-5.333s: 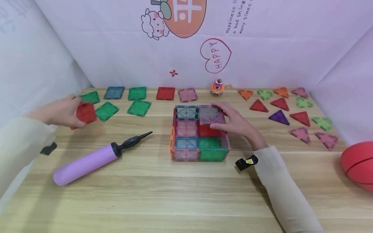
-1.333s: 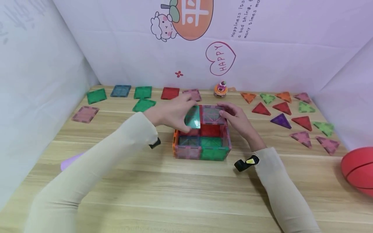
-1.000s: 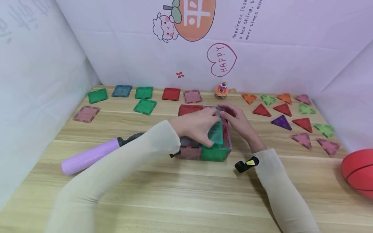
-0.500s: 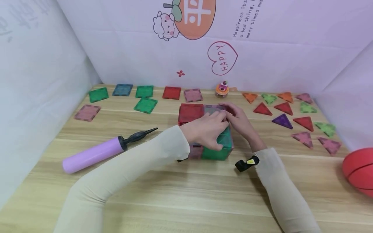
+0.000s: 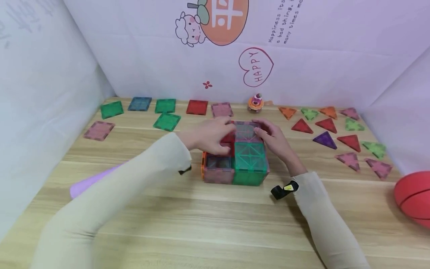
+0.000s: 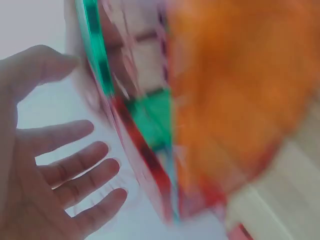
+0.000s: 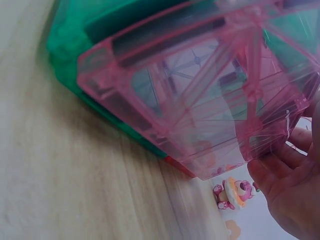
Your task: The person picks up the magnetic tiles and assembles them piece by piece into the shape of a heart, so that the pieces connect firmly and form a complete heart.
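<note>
A box of translucent magnetic tiles [image 5: 250,177] stands mid-table. Its top carries a green square tile [image 5: 250,155] at front right and a pink one [image 5: 248,131] at back right. A red tile [image 5: 229,138] at back left is mostly covered by my left hand [image 5: 211,136]. The front-left top is uncovered. In the left wrist view, that hand [image 6: 55,165] has spread, relaxed fingers beside the box, holding nothing. My right hand [image 5: 273,140] grips the far right corner; in the right wrist view its fingers [image 7: 277,172] curl round the pink side wall [image 7: 200,105].
Square tiles lie at the back left, among them a pink tile [image 5: 99,130] and a green tile [image 5: 167,121]. Triangle tiles, including a purple triangle [image 5: 324,139], lie at right. A purple pump [image 5: 87,184], a small figurine [image 5: 256,103] and a red ball [image 5: 414,198] are around.
My left hand brought a red tile, then a green tile, onto the box's top. It let go of the green one at front right and moved back left. The right hand stayed.
</note>
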`<control>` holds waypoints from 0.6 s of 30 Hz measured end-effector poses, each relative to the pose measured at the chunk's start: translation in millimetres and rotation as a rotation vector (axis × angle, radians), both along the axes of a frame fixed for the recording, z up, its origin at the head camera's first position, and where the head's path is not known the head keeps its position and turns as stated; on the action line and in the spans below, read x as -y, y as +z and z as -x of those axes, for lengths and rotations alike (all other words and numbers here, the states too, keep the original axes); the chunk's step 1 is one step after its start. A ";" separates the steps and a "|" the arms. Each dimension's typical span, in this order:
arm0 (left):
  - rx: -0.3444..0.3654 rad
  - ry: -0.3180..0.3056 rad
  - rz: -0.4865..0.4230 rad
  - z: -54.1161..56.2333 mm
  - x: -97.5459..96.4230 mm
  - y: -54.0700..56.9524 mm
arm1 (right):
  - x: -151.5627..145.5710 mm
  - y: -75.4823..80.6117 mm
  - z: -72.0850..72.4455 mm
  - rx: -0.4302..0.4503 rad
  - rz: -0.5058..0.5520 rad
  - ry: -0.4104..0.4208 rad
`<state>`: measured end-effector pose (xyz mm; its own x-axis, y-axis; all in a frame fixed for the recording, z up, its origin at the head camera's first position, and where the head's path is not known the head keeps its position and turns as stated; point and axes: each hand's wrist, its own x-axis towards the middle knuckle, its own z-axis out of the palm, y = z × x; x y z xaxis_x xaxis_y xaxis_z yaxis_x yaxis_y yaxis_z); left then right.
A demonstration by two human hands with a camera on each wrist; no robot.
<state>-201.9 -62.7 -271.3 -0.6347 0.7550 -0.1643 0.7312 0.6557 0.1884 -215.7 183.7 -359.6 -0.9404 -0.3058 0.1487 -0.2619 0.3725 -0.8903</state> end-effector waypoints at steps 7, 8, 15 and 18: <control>0.053 0.184 0.029 34.6 70.2 6.8 | -1.0 1.5 0.7 0.005 -0.024 -0.010; 0.061 0.213 0.045 39.9 79.6 6.3 | -1.1 1.8 0.6 0.008 -0.027 -0.011; 0.108 0.335 0.164 70.8 127.5 -10.0 | -1.7 1.4 -0.1 0.003 -0.008 -0.011; 0.127 0.367 0.195 79.8 140.8 -21.7 | 0.3 -0.6 -0.4 0.009 0.010 -0.003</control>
